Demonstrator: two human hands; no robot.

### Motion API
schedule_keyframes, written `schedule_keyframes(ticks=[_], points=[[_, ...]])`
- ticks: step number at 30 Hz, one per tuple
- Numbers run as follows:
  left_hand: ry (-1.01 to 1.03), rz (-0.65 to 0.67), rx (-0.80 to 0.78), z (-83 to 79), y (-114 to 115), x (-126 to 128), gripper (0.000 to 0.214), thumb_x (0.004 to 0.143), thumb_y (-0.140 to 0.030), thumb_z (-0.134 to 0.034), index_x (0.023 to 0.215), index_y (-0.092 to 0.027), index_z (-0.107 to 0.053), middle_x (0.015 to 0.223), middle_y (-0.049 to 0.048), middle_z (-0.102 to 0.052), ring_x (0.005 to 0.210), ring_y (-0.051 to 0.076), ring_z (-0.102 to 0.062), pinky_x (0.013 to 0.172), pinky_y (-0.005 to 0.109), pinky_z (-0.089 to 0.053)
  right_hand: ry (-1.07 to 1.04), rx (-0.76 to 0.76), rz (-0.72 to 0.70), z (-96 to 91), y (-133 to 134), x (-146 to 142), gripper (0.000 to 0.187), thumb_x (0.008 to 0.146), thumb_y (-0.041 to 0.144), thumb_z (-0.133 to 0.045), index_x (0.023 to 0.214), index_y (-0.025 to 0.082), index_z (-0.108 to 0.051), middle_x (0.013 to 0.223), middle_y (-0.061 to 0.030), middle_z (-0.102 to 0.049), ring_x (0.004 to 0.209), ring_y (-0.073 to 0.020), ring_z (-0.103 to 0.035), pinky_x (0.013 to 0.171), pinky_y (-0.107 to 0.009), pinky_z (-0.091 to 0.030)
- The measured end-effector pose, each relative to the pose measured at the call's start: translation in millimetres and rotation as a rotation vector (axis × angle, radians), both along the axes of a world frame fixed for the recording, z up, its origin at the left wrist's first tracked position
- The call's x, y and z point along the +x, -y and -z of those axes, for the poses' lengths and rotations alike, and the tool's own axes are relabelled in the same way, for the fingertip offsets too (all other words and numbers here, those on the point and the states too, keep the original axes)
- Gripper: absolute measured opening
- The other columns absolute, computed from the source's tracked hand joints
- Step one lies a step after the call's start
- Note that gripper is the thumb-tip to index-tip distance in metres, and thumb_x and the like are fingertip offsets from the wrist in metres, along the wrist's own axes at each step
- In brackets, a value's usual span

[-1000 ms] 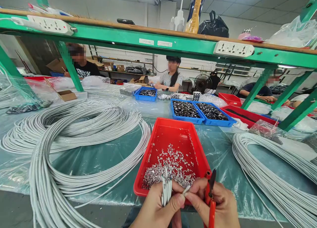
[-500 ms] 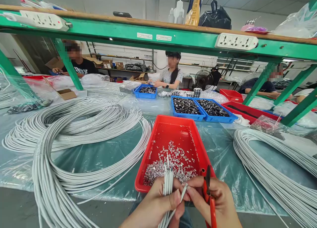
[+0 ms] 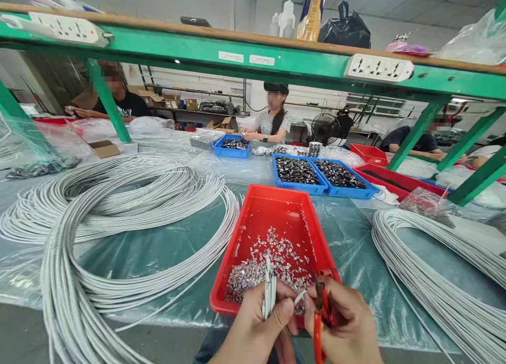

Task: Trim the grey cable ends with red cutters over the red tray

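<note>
My left hand (image 3: 256,322) is closed around a bunch of white cables (image 3: 269,293), whose ends point up. One cable end (image 3: 300,296) is bent out to the right, between the fingertips of both hands. In my right hand (image 3: 348,322) is a pair of red-handled cutters (image 3: 319,322), dark blades pointing up beside that cable end. Whether the blades touch the cable I cannot tell. Just beyond both hands lies a red tray (image 3: 272,195) holding many silvery foil scraps (image 3: 247,279).
Large coils of white cable lie at left (image 3: 158,290) and right (image 3: 435,279). Blue trays (image 3: 304,190) of small dark parts stand beyond the red tray. A green shelf frame (image 3: 197,48) spans overhead. A person (image 3: 272,121) sits opposite; others sit at the sides.
The cutters have swung left, from upright against my right palm to blades near the cable end. The bunch of cables has shifted slightly, still in my left hand.
</note>
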State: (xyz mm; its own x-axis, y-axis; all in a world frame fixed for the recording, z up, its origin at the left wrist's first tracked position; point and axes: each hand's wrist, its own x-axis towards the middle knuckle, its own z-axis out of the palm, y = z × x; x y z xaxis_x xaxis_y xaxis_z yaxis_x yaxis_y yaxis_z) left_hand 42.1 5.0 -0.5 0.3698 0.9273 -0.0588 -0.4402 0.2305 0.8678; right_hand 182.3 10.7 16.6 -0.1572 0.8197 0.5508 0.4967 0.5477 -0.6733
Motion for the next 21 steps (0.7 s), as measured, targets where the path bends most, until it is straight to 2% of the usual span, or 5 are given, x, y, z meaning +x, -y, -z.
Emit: schedule_keyframes(ticks=[9, 11, 15, 18, 21], points=[[-0.533, -0.642, 0.433, -4.6, 6, 4, 0.009, 0.073, -0.02, -0.062, 0.065, -0.018, -0.061, 0.056, -0.0018, -0.055, 0.034, 0.008, -0.053, 0.036, 0.015, -0.041, 0.043, 0.049, 0.032, 6.4, 4, -1, 0.015, 0.062, 0.012, -0.051, 0.051, 0.02, -0.046, 0.048, 0.0068, -0.038, 0.041, -0.0085, -0.035, 0.04, -0.02, -0.028], [-0.518, -0.627, 0.342, -2.5, 6, 3, 0.008, 0.074, -0.024, -0.063, 0.068, -0.018, -0.062, 0.047, -0.003, -0.053, 0.034, 0.009, -0.052, 0.036, 0.016, -0.041, 0.033, 0.022, 0.006, 6.2, 6, 1, 0.016, 0.065, 0.016, -0.05, 0.05, 0.02, -0.047, 0.045, 0.0066, -0.04, 0.038, -0.0078, -0.036, 0.038, -0.019, -0.028], [-0.304, -0.368, 0.045, -3.9, 7, -1, 0.028, 0.071, -0.044, -0.067, 0.073, -0.016, -0.063, 0.034, -0.0043, -0.052, 0.028, 0.008, -0.048, 0.032, 0.014, -0.038, -0.108, -0.168, 0.023, -2.1, 5, 4, 0.018, 0.071, 0.021, -0.056, 0.053, 0.019, -0.054, 0.047, 0.0051, -0.044, 0.042, -0.0096, -0.038, 0.04, -0.02, -0.03], [-0.198, -0.308, -0.013, -10.0, 9, -4, 0.04, 0.065, -0.053, -0.069, 0.074, -0.014, -0.064, 0.035, -0.0042, -0.053, 0.027, 0.006, -0.048, 0.033, 0.013, -0.039, -0.385, -0.417, 0.009, -10.7, 2, 1, 0.008, 0.064, 0.023, -0.07, 0.067, 0.018, -0.066, 0.049, 0.0054, -0.045, 0.046, -0.0108, -0.038, 0.043, -0.021, -0.033], [-0.163, -0.303, -0.017, -15.6, 11, -5, 0.043, 0.061, -0.055, -0.071, 0.073, -0.013, -0.065, 0.038, -0.005, -0.054, 0.028, 0.006, -0.05, 0.032, 0.011, -0.038, -0.531, -0.494, -0.074, -12.7, -1, -4, 0.016, 0.059, 0.02, -0.076, 0.073, 0.017, -0.069, 0.045, 0.01, -0.035, 0.043, -0.0076, -0.026, 0.041, -0.02, -0.026]])
